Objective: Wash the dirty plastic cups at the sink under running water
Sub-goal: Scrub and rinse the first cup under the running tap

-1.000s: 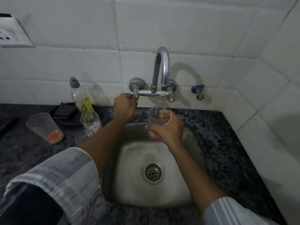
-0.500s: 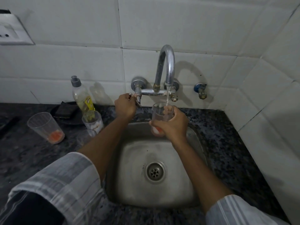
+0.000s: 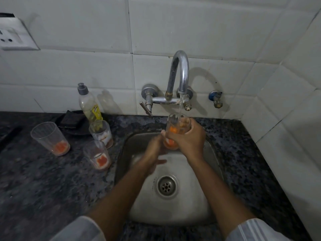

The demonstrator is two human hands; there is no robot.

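Note:
A clear plastic cup [image 3: 173,131] with orange residue is upright under the thin water stream [image 3: 180,105] from the chrome tap [image 3: 180,70]. My right hand [image 3: 189,138] grips it from the right, fingers wrapped round its wall, above the back of the steel sink [image 3: 173,211]. My left hand [image 3: 152,150] is motion-blurred just left of and below the cup, fingers loosely extended, a fingertip by the cup's lower side. Three more dirty cups stand on the counter to the left: one far left [image 3: 50,138], one by the soap bottle [image 3: 101,133], one nearest the sink [image 3: 96,154].
A dish-soap bottle [image 3: 88,103] stands at the wall behind the cups, with a black scrubber [image 3: 72,119] in a dark dish beside it. The tap lever [image 3: 145,109] sticks out left of the spout. A small blue valve [image 3: 216,100] and a tiled corner lie right.
My left hand let go of the tap lever and dropped down beside the cup's base. Water now runs steadily into the cup, and orange liquid has risen inside.

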